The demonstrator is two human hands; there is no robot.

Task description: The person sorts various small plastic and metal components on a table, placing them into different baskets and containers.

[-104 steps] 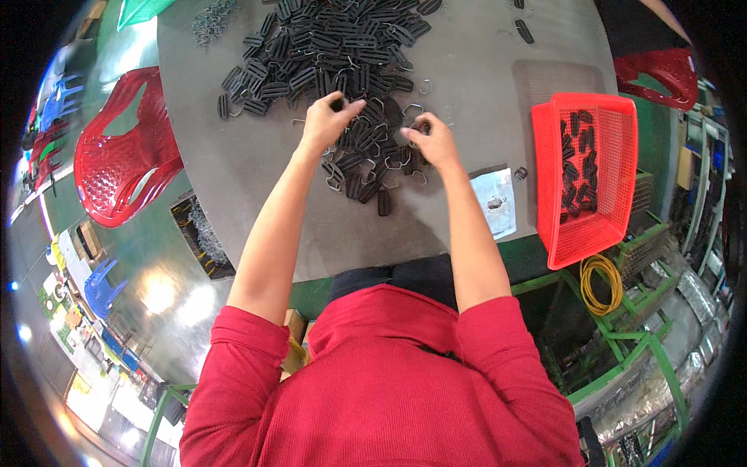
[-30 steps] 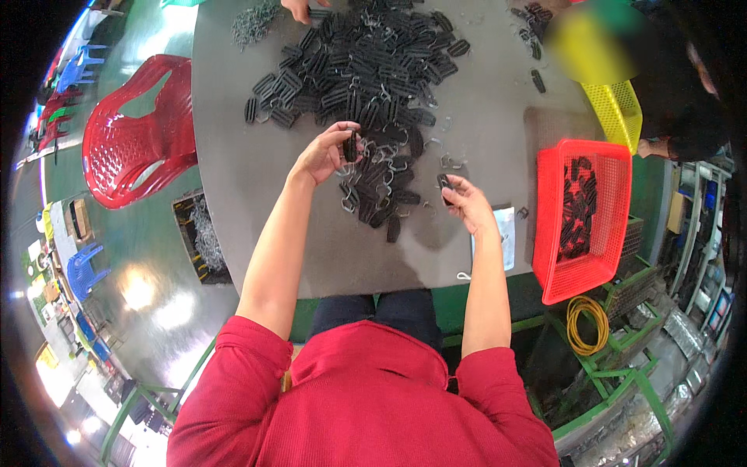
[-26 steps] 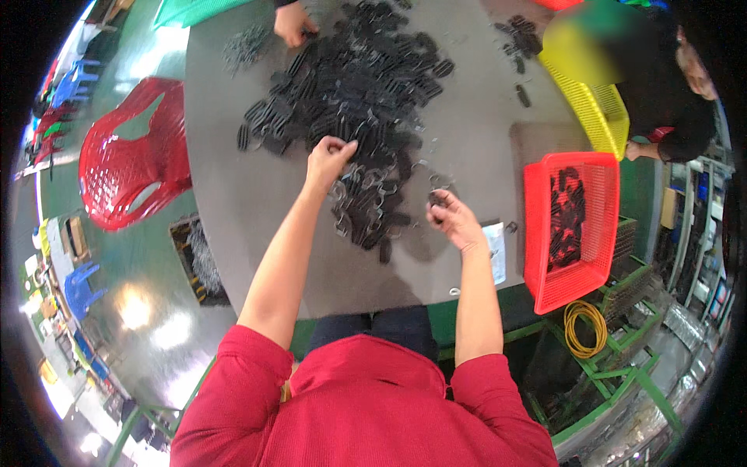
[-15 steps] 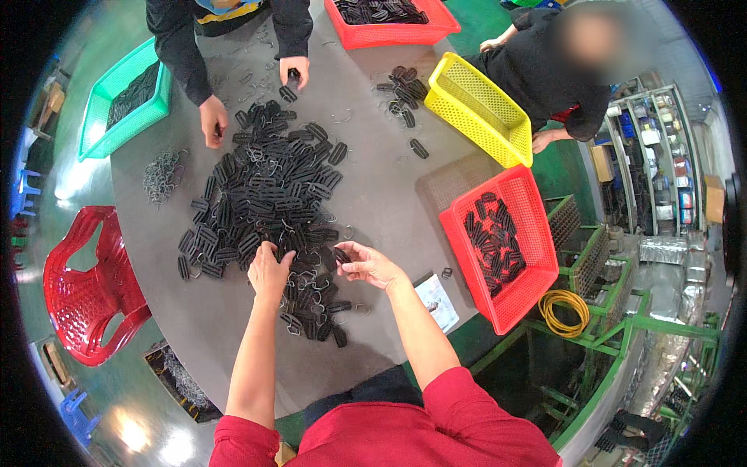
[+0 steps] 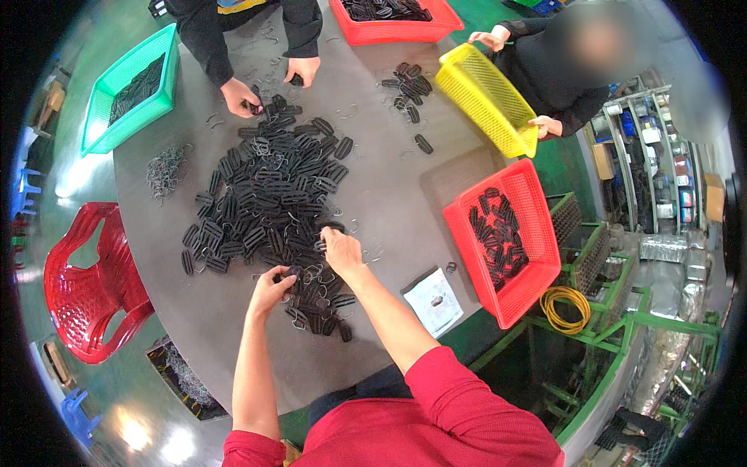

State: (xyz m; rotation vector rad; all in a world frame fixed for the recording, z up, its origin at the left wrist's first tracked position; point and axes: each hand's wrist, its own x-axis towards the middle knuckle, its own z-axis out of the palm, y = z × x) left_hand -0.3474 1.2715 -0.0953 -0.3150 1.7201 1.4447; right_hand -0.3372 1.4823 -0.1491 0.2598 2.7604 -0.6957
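Note:
A big heap of black slotted plastic pieces [image 5: 272, 187], mixed with bent metal wire hooks, covers the middle of the grey table [image 5: 420, 202]. My left hand [image 5: 270, 293] is at the heap's near part, thumb and fingers closed on one black slotted piece [image 5: 289, 272]. To its right and farther off, my right hand [image 5: 343, 252] reaches palm down to the heap's right edge. Its fingertips pinch a dark slotted piece, mostly covered by the fingers. Between and below the hands lie more pieces and loose hooks [image 5: 313, 274].
Across the table a person's hands [image 5: 241, 97] handle similar pieces. Another person tilts a yellow basket [image 5: 486, 101]. Red baskets [image 5: 545, 257] and a green basket [image 5: 167, 93] hold black pieces. A hook pile [image 5: 165, 173], a printed sheet [image 5: 433, 302] and a red chair [image 5: 93, 284] are nearby.
My right hand has moved left and farther away, turning palm down onto the heap. My left hand has drawn nearer me. The person at right has gripped and tilted the yellow basket.

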